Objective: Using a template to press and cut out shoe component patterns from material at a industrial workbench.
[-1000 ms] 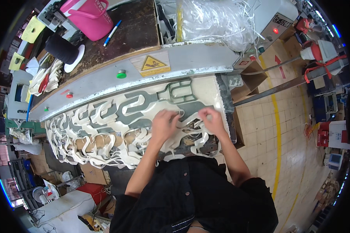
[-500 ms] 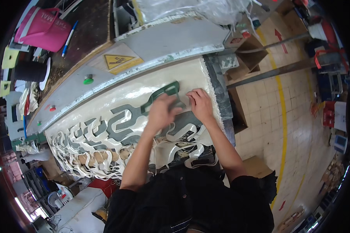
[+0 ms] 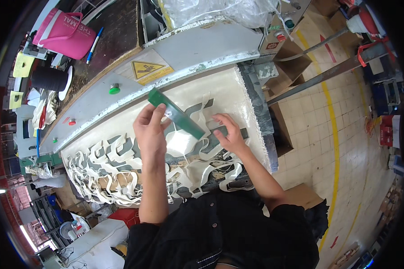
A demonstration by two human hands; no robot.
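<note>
green cutting die (image 3: 177, 114) in left grip (image 3: 150, 130)

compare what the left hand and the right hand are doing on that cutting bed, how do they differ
The left hand is raised and grips a green cutting die, tilted off the surface; the right hand holds nothing. The left hand's fingers curl around the die's end, while the right hand lies flat, fingers spread, pressing the cream sheet. Both are bare and work over the same cut-out sheet.

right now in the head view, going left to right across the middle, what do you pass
black spool → green button → left hand → green cutting die → right hand → cardboard box → yellow floor line
</note>
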